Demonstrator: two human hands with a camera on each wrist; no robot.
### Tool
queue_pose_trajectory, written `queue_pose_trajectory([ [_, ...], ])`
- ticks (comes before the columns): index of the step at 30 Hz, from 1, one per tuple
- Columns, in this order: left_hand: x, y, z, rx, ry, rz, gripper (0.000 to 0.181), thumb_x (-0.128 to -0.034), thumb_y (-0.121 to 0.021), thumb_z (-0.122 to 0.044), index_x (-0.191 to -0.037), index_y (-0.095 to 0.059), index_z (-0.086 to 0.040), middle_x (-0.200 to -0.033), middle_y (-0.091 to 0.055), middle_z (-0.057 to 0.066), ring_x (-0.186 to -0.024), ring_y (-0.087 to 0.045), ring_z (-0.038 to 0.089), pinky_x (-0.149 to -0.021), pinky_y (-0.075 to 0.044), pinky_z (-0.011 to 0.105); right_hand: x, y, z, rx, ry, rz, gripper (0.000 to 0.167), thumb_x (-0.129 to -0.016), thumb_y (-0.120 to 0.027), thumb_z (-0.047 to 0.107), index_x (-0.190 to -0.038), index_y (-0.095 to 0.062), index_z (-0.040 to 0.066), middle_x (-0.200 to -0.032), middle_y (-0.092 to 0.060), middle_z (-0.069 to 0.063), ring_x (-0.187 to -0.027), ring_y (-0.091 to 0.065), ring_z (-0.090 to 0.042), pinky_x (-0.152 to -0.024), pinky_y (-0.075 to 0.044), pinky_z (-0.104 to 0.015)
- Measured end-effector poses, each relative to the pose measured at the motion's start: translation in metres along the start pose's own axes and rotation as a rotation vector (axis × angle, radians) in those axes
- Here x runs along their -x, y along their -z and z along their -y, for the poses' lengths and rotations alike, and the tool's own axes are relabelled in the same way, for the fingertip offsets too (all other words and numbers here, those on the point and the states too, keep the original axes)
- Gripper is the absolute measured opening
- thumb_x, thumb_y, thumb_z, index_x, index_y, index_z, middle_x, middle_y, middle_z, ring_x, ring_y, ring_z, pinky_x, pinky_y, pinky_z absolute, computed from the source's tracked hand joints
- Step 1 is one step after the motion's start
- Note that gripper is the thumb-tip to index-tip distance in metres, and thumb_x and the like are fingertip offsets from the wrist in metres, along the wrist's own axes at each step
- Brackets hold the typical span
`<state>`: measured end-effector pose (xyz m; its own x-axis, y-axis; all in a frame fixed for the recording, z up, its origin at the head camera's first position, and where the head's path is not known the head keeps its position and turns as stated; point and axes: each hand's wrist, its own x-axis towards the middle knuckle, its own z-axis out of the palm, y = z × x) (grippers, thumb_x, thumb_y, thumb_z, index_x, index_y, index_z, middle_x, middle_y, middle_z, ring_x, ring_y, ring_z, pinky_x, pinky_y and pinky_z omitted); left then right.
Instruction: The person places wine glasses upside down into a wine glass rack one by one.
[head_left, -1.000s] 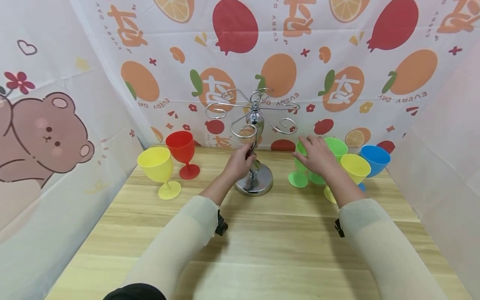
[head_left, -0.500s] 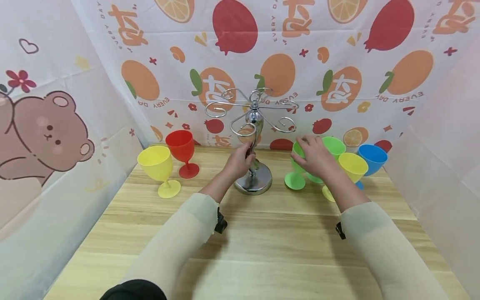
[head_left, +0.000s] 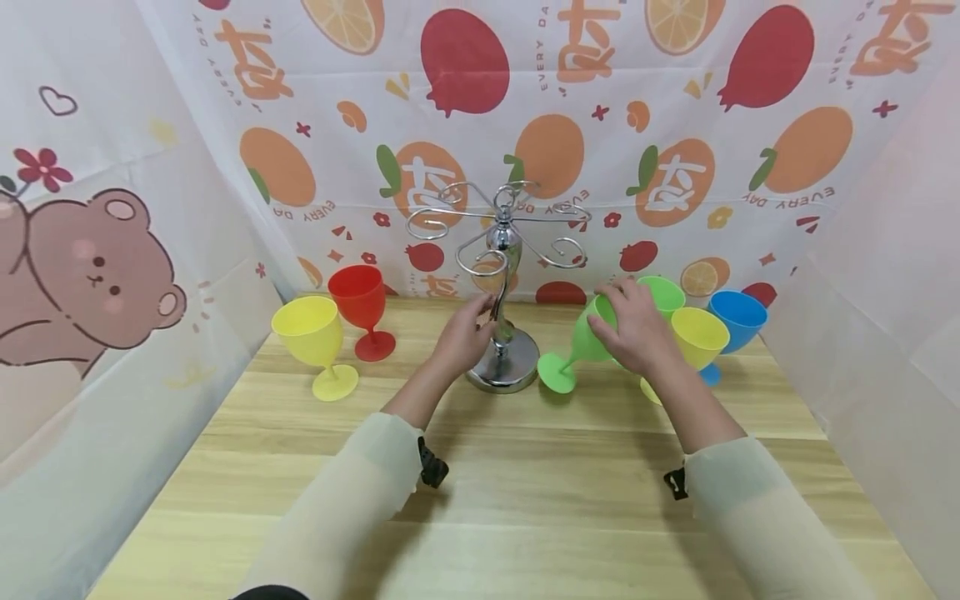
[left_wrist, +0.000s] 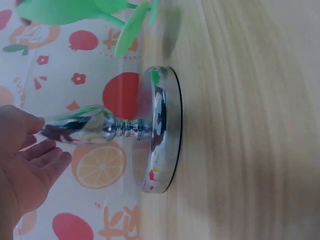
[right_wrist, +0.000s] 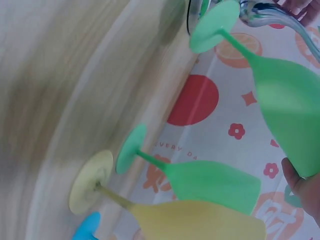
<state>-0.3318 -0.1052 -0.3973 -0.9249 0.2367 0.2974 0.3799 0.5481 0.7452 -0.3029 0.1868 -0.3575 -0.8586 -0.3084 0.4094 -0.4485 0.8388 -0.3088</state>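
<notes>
My right hand (head_left: 636, 325) grips a green plastic goblet (head_left: 588, 337) by its bowl; the goblet is tilted, foot toward the stand. In the right wrist view, the held goblet's foot (right_wrist: 215, 25) is off the table. A chrome stand (head_left: 504, 250) with curled wire arms stands upright in the middle on a round base (left_wrist: 162, 130). Beside its stem is my left hand (head_left: 465, 335), fingers loosely spread; in the left wrist view a fingertip is at the stem, and whether it touches cannot be told. A second green goblet (right_wrist: 215, 185) stands partly hidden behind my right hand.
A yellow goblet (head_left: 699, 337) and a blue goblet (head_left: 738, 319) stand at the right. At the left are another yellow goblet (head_left: 307, 329) and a red goblet (head_left: 358, 298). Printed cloth (head_left: 465, 167) closes off the back of the wooden table (head_left: 525, 500).
My right hand has tipped and lifted the green goblet, its foot swinging left toward the stand. My left hand has loosened from the stem and shifted slightly left.
</notes>
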Motion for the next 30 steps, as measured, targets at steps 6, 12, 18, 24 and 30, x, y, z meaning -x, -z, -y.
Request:
queue_pose_trajectory([
  [6,0.018,0.013,0.012,0.099,0.081,-0.068,0.044,-0.0990,-0.057,-0.011,-0.142,-0.049,-0.007,-0.133,-0.060,0.015,-0.129,-0.054,0.027,-0.103,-0.049,0.041,0.011,-0.007,-0.001,-0.153,-0.001,-0.084,0.052,-0.097,-0.043,0.041,-0.132,-0.055,0.005,-0.135,-0.050,-0.017,-0.129,-0.041,-0.037,-0.109,-0.034,-0.057],
  [12,0.031,0.019,0.020,0.228,0.111,-0.108,0.037,-0.0985,-0.056,-0.008,-0.135,-0.055,-0.004,-0.125,-0.063,0.018,-0.119,-0.060,0.028,-0.104,-0.048,0.046,0.018,-0.017,0.001,-0.379,-0.096,-0.177,0.051,-0.096,-0.036,0.037,-0.128,-0.057,0.002,-0.124,-0.053,-0.018,-0.110,-0.048,-0.032,-0.090,-0.043,-0.053],
  [18,0.037,0.012,0.017,0.345,0.114,-0.150,0.035,-0.0974,-0.057,-0.007,-0.132,-0.056,-0.002,-0.123,-0.063,0.020,-0.117,-0.061,0.028,-0.104,-0.047,0.046,0.019,-0.037,0.011,-0.678,-0.150,-0.254,0.051,-0.095,-0.032,0.032,-0.128,-0.057,0.003,-0.123,-0.053,-0.017,-0.100,-0.049,-0.023,-0.074,-0.046,-0.039],
  [24,0.039,0.004,0.008,0.439,0.121,-0.181,0.035,-0.0968,-0.058,-0.006,-0.131,-0.057,-0.003,-0.121,-0.065,0.016,-0.117,-0.062,0.026,-0.104,-0.048,0.041,0.020,-0.048,0.028,-0.920,-0.181,-0.282,0.053,-0.095,-0.029,0.034,-0.131,-0.057,0.004,-0.126,-0.055,-0.010,-0.097,-0.056,-0.022,-0.070,-0.053,-0.032],
  [30,0.041,0.000,-0.001,0.501,0.078,-0.213,0.037,-0.0948,-0.061,-0.002,-0.132,-0.057,0.000,-0.122,-0.064,0.021,-0.115,-0.062,0.031,-0.101,-0.050,0.041,0.017,-0.052,0.049,-1.160,-0.169,-0.279,0.055,-0.095,-0.027,0.037,-0.131,-0.054,0.004,-0.116,-0.058,-0.002,-0.094,-0.061,-0.017,-0.071,-0.056,-0.029],
])
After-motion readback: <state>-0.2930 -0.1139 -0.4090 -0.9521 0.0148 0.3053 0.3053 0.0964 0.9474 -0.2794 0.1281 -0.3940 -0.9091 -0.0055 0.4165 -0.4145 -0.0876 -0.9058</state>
